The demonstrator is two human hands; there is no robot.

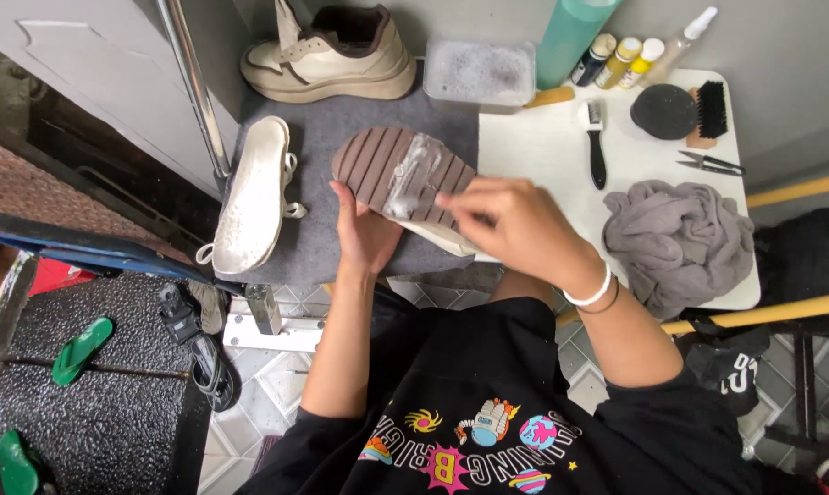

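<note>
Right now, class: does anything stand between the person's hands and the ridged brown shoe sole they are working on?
Nothing visible does. The left hand grips the shoe sole from below, and the right hand rests directly on it, pressing a blurred clear thing to the ridges.

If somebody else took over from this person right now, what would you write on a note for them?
Left hand: holds the cream sandal with the brown ribbed sole from below, sole turned up, over the grey mat.
Right hand: fingers press a clear, blurred thing against that sole; I cannot tell what it is.
Nearby: a second cream sandal lies sole-up on the mat, a cream sneaker stands behind it; a black-handled brush, small scissors and a crumpled grey cloth lie on the white table.
Done: sole being worked on. Left: cannot tell how clean it is.
</note>
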